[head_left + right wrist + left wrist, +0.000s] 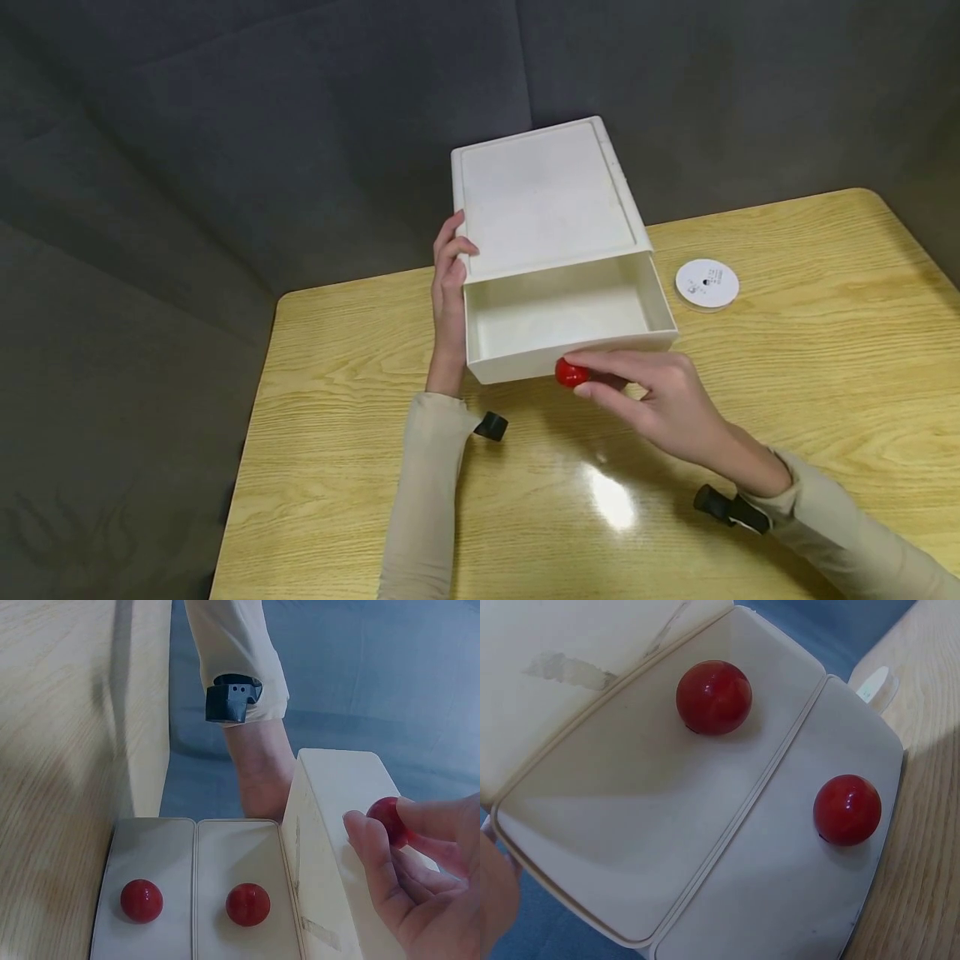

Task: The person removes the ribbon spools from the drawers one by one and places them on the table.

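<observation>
A white drawer cabinet (540, 196) stands on the table, its top drawer (517, 365) pulled out and bare inside where I can see. My right hand (663, 408) pinches that drawer's round red knob (572, 372) between thumb and fingers. My left hand (450, 300) holds the cabinet's left side, with fingertips bent over the top edge. Two lower drawer fronts show in the left wrist view, each bearing a red knob: a middle knob (714, 697) and a bottom knob (847, 810). Both of those drawers are closed.
A flat white reel (707, 283) with a printed label lies on the wooden table (337, 450), right of the cabinet. Grey cloth (337, 108) hangs behind the table. Each wrist wears a small black camera (491, 426).
</observation>
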The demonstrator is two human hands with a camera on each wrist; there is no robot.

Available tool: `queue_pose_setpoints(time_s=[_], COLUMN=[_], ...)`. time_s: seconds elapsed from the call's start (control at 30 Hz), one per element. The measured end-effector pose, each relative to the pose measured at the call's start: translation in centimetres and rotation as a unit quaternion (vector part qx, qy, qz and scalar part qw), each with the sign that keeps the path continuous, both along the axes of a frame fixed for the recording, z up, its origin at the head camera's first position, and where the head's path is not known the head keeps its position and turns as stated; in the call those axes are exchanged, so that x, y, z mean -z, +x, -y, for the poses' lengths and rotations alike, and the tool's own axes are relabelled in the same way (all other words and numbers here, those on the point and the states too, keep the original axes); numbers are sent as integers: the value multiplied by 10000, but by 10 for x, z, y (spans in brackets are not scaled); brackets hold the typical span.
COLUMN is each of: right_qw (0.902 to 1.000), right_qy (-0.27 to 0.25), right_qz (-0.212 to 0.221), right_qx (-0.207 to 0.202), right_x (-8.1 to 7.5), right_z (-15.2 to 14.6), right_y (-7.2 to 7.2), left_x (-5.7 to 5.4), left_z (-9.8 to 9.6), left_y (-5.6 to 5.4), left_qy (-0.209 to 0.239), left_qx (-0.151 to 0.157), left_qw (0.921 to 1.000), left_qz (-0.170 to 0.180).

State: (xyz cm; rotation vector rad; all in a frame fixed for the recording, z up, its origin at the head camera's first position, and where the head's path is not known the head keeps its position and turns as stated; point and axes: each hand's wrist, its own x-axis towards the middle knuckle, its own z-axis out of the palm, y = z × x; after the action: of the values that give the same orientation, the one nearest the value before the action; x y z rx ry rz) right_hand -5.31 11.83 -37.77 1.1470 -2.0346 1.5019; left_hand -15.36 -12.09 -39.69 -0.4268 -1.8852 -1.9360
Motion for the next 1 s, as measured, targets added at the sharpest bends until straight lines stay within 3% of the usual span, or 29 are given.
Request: queue_pose_setpoints(time_s=[0.3, 1.0], right_qw=[9988, 9931], right_qy=[136, 292], right_qz=[396, 983], right_qx=[236, 573], right_x=[-4, -2], right_z=[-2, 2], right_y=[-7, -26], left_x=[2, 0], left_z=[-1, -2], left_y=[0, 0], left_qy=[-36, 71], left_qx=[30, -27], left_qw=[9999, 10000], left_qz=[-131, 20])
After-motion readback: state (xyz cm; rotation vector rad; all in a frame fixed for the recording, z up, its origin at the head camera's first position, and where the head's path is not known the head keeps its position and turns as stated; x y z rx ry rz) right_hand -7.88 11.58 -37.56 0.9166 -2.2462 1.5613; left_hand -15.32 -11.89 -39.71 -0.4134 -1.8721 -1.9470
